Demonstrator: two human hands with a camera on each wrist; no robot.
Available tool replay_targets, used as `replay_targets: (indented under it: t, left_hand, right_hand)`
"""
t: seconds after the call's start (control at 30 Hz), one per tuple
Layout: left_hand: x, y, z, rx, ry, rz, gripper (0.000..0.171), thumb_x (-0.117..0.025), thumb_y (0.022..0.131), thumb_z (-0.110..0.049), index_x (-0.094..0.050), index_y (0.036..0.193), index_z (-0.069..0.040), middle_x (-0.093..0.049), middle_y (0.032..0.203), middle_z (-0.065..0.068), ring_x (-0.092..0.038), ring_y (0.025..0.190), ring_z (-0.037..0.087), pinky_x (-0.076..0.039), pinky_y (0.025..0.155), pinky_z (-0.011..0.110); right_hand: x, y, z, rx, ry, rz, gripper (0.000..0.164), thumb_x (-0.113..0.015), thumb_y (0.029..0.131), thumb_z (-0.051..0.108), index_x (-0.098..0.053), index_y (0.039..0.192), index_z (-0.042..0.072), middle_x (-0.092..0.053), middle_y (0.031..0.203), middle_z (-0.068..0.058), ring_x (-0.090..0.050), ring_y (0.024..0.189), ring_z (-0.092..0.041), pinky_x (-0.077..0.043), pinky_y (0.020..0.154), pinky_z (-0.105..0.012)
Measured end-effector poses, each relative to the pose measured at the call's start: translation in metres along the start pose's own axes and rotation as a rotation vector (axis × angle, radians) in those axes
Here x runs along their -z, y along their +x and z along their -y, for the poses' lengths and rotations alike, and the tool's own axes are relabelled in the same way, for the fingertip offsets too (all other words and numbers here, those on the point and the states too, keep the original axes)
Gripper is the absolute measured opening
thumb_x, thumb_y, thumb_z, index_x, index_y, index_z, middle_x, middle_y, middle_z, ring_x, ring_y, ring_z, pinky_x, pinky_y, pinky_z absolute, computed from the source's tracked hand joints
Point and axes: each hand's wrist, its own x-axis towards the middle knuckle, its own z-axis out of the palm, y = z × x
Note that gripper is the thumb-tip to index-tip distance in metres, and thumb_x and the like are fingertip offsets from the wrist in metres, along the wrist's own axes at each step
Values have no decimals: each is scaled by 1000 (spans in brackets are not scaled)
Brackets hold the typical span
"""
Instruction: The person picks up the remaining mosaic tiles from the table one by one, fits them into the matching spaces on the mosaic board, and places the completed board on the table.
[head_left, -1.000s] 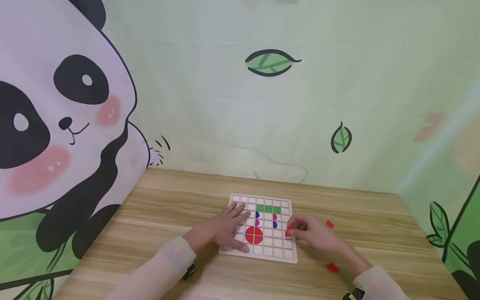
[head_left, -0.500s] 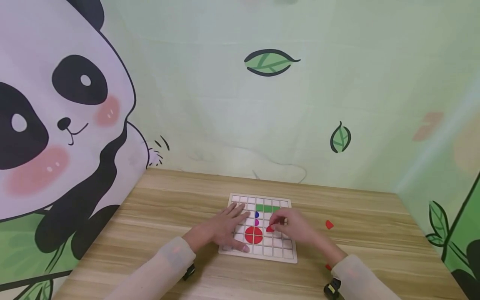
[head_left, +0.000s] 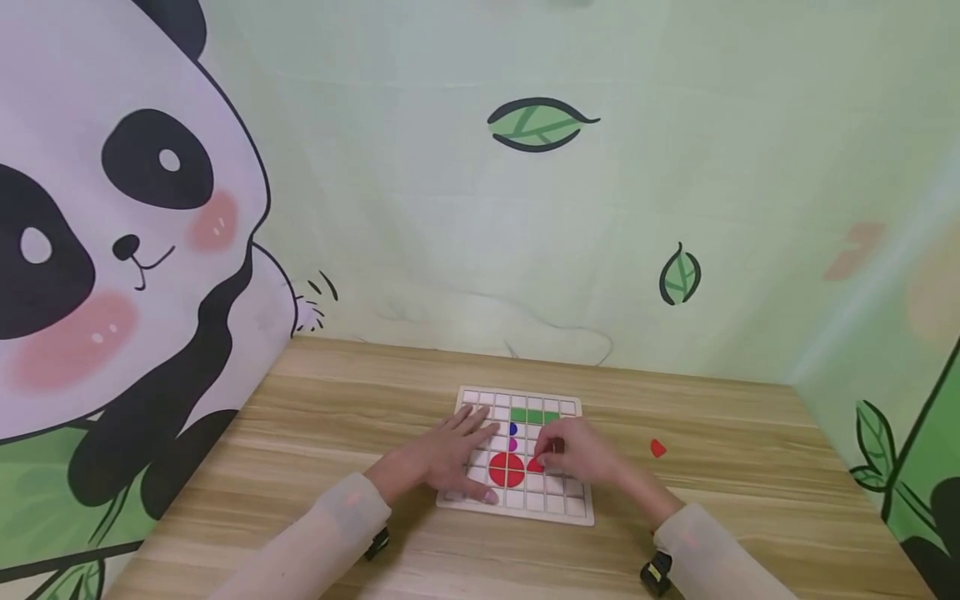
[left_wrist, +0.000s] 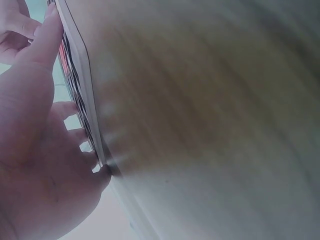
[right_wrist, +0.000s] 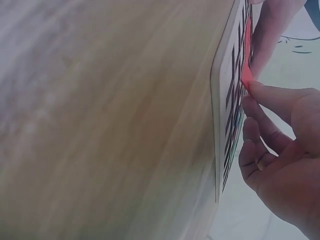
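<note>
A white grid board (head_left: 517, 515) lies on the table, bearing a green strip (head_left: 535, 416), small blue and magenta half-round pieces (head_left: 513, 445), and a red disc of quarter pieces (head_left: 507, 470). My left hand (head_left: 450, 454) rests spread on the board's left side, fingers extended. Just right of the disc, my right hand (head_left: 581, 454) pinches a red quarter-round piece (head_left: 536, 465) at the board's surface. In the right wrist view, thumb and forefinger hold that red piece (right_wrist: 246, 77) by its edge. The right hand covers part of the board's right side.
A loose red piece (head_left: 657, 448) lies on the wooden table (head_left: 360, 375) right of the board. Another red bit (head_left: 652, 533) shows partly beside the right sleeve. A printed panda backdrop (head_left: 420, 208) stands behind the table.
My right hand has carried the red piece leftward from the board's right edge, then slightly nearer me, to beside the red disc. The left hand has stayed in place.
</note>
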Motion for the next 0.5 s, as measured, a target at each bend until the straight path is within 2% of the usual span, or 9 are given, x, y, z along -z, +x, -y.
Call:
replay_targets:
  t: [0.5]
  left_hand:
    - [-2, 1, 1, -13, -1, -16, 117, -67, 83, -83, -21, 171, -23, -4, 179, 7, -1, 164, 36, -17, 130, 56]
  right_hand:
    - [-3, 3, -1, -13, -30, -4, 10, -79, 96, 8, -77, 96, 17, -68, 92, 8, -58, 85, -14, -53, 72, -28]
